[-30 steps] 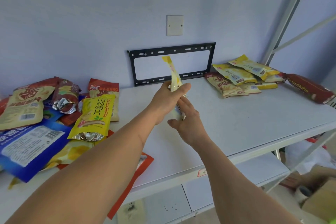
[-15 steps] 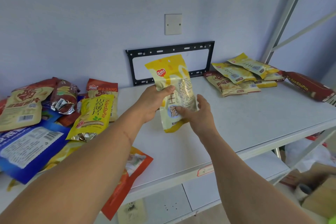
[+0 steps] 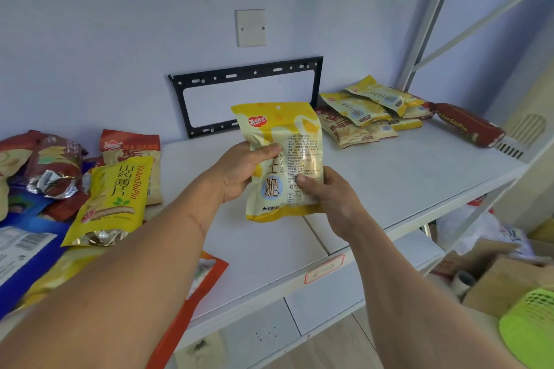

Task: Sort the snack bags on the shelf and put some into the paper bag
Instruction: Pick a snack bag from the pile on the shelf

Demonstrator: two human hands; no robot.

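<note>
Both hands clamped on yellow snack bag [image 3: 284, 141], left hand [image 3: 239, 171], right hand [image 3: 326, 192], upright, long axis vertical

A snack bag [image 3: 283, 159] is held upright above the shelf [image 3: 389, 177], the left hand [image 3: 239, 171] at its left edge and the right hand [image 3: 326, 192] at its lower right. Left of the left hand's fingers [image 3: 269, 149], a heap of snack bags [image 3: 90, 189] lies on the shelf. Beyond the right hand's fingers and to their right, a smaller stack of bags [image 3: 368, 111] lies near the wall. Behind the held bag, a wall bracket [image 3: 245, 75] sits below a wall plate [image 3: 250, 27].
</note>
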